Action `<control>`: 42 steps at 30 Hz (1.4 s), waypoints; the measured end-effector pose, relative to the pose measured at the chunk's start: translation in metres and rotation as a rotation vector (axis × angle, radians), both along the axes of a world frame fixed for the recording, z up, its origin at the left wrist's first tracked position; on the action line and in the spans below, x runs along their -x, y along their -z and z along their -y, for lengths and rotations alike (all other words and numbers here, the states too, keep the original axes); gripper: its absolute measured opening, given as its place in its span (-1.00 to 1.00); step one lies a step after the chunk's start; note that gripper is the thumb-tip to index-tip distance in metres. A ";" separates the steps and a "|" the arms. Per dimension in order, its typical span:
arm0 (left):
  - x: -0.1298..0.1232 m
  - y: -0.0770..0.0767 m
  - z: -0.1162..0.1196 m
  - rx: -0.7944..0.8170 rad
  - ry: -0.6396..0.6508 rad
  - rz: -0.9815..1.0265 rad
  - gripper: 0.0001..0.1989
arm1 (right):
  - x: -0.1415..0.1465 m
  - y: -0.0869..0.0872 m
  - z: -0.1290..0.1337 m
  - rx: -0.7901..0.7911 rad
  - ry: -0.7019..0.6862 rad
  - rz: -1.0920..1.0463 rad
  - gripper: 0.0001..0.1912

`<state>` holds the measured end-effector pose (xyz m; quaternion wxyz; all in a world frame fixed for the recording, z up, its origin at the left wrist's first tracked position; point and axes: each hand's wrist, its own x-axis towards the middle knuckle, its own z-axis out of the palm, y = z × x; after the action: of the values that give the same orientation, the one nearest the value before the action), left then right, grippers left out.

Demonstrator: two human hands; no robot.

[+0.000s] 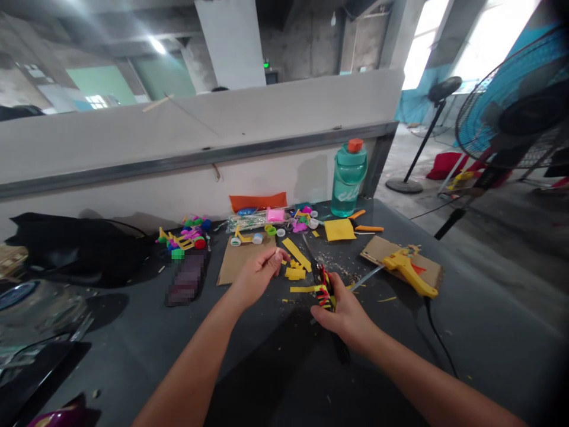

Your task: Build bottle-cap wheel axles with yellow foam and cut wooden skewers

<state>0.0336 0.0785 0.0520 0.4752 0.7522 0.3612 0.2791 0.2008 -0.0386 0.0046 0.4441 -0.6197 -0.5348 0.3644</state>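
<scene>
My right hand [344, 311] is closed around a long, dark tool [323, 290] with red and yellow on its grip. The tool's thin end points away over the table; its exact kind is not clear. My left hand [262, 267] is closed, thumb against curled fingers, above the edge of a cardboard piece [226, 267]. Whatever those fingers pinch is too small to make out. Between the hands lie yellow strips [297, 255] and small cut yellow pieces [294, 273]. A small yellow frame with white wheels [246, 237] rests on the cardboard.
To the right, a yellow glue gun [409, 270] lies on cardboard [376, 249], its cord trailing forward. A teal bottle [349, 181], orange-handled tool [368, 228] and yellow sheet [339, 229] stand farther back. Colourful wheeled models [186, 237] and a black bag [75, 249] are at left.
</scene>
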 end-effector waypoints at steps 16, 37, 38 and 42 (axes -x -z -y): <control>0.007 -0.018 0.014 -0.476 0.026 -0.301 -0.64 | 0.005 -0.011 0.010 -0.111 -0.082 0.373 -0.45; 0.007 -0.009 0.013 -0.533 0.257 -0.089 -0.68 | 0.007 -0.010 0.014 -0.170 -0.145 0.498 -0.37; 0.007 -0.009 0.013 -0.541 0.261 -0.087 -0.69 | 0.007 -0.009 0.014 -0.173 -0.148 0.500 -0.36; 0.007 -0.011 0.012 -0.557 0.271 -0.088 -0.71 | 0.008 -0.009 0.014 -0.192 -0.163 0.513 -0.33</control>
<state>0.0262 0.0662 0.0626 0.2675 0.9061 0.1875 0.2689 0.1931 -0.0530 0.0133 0.3202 -0.6016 -0.7098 0.1782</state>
